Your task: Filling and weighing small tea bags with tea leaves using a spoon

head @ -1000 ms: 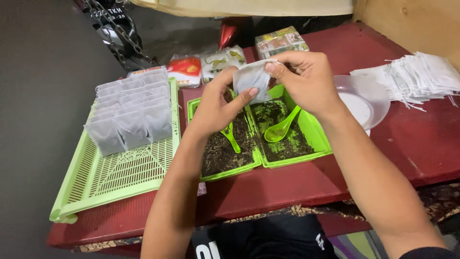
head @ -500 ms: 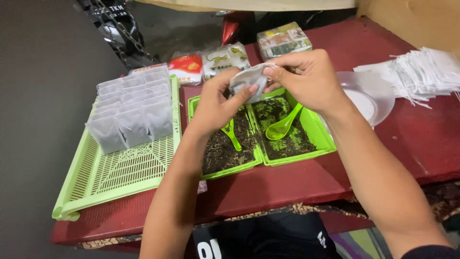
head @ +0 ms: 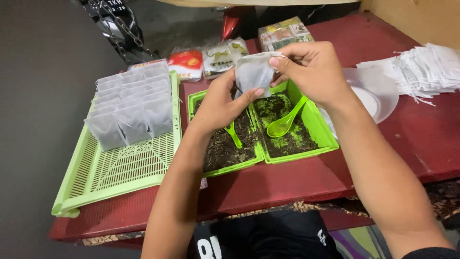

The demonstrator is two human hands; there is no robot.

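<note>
White mesh pouch is pinched between the left hand and right hand, fingers clamped on it. Below sit 2 green trays of dark leaves.

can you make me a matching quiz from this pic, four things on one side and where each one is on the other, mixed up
Things:
1. small white bag
2. green spoon
3. filled white bags
4. stack of empty white bags

Places:
A. lying in the right-hand green tray of dark loose material
B. standing in rows in the large slotted green basket
C. held between the left hand and the right hand, above the trays
D. piled on the red table at the far right

Pairs: 1-C, 2-A, 3-B, 4-D
</note>
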